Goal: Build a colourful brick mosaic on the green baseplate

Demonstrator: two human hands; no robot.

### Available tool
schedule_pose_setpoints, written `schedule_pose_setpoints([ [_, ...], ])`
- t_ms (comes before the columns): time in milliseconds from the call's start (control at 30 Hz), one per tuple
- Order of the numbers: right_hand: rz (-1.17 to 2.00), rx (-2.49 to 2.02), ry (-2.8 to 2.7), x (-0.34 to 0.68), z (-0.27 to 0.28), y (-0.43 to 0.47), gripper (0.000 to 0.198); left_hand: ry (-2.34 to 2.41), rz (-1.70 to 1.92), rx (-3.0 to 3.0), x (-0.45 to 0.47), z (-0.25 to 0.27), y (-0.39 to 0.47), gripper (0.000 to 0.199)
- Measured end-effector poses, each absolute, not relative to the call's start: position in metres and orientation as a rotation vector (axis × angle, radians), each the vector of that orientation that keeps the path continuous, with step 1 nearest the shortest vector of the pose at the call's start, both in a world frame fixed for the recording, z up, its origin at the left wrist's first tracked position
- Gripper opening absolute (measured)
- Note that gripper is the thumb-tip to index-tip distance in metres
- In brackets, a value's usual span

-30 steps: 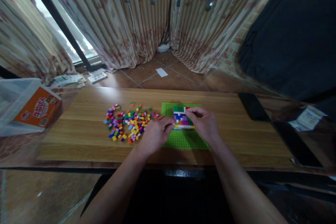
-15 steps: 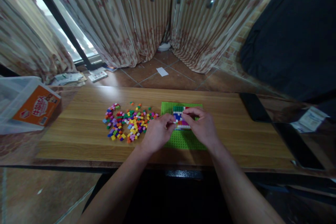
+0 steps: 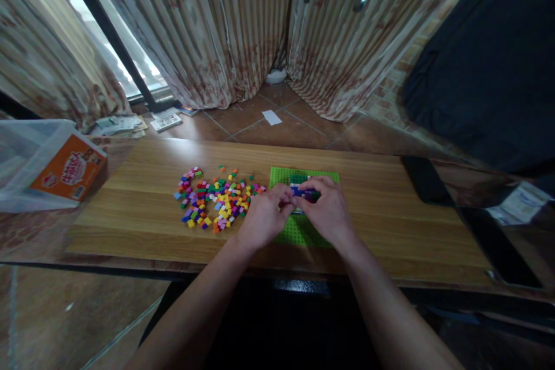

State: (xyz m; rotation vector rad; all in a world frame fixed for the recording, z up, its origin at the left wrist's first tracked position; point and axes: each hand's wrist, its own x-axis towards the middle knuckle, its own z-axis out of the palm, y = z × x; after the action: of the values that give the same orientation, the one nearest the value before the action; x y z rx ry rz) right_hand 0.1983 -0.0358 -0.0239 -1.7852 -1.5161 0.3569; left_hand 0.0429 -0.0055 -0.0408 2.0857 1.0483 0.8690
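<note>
A green studded baseplate (image 3: 299, 237) lies on the wooden table, with a block of coloured building bricks (image 3: 299, 179) at its middle, green at the back, blue and white nearer. Over this block my left hand (image 3: 266, 214) and my right hand (image 3: 327, 208) meet at the fingertips. Both hands are closed in a pinch. Whatever sits between the fingers is too small and too hidden to name. A loose pile of small coloured bricks (image 3: 225, 202) is spread just left of my left hand.
A clear plastic bin (image 3: 30, 156) with an orange label stands at the table's left end. Two black flat devices, one at the right end (image 3: 427, 179) and one nearer (image 3: 498, 245), lie along the right. Curtains (image 3: 243, 40) hang beyond the table (image 3: 130, 219).
My right hand's fingertips have moved left to meet those of my left hand, covering more of the brick block. The whole view has shifted slightly.
</note>
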Motion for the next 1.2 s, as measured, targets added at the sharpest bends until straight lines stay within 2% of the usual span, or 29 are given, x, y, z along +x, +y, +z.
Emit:
schedule_pose_setpoints([
  [433, 0.392, -1.781, -1.479, 0.200, -0.027, -0.032, 0.017, 1.022, 0.868, 2.071, 0.029, -0.032, -0.007, 0.015],
  [533, 0.529, -1.660, -1.376, 0.207, -0.029, -0.032, 0.020, 1.108, 0.877, 2.085, 0.011, -0.027, 0.000, 0.011],
  [667, 0.748, -1.542, -1.082, 0.218, -0.027, -0.032, 0.027, 1.307, 0.826, 2.143, -0.020, -0.020, 0.014, 0.017],
  [933, 0.598, -1.523, -0.898, 0.218, -0.018, -0.031, 0.016, 1.468, 0.537, 2.379, -0.046, -0.019, 0.025, 0.026],
  [1200, 0.588, -1.498, -0.929, 0.215, -0.020, -0.030, 0.016, 1.211, 0.510, 2.523, -0.022, -0.023, 0.014, 0.016],
])
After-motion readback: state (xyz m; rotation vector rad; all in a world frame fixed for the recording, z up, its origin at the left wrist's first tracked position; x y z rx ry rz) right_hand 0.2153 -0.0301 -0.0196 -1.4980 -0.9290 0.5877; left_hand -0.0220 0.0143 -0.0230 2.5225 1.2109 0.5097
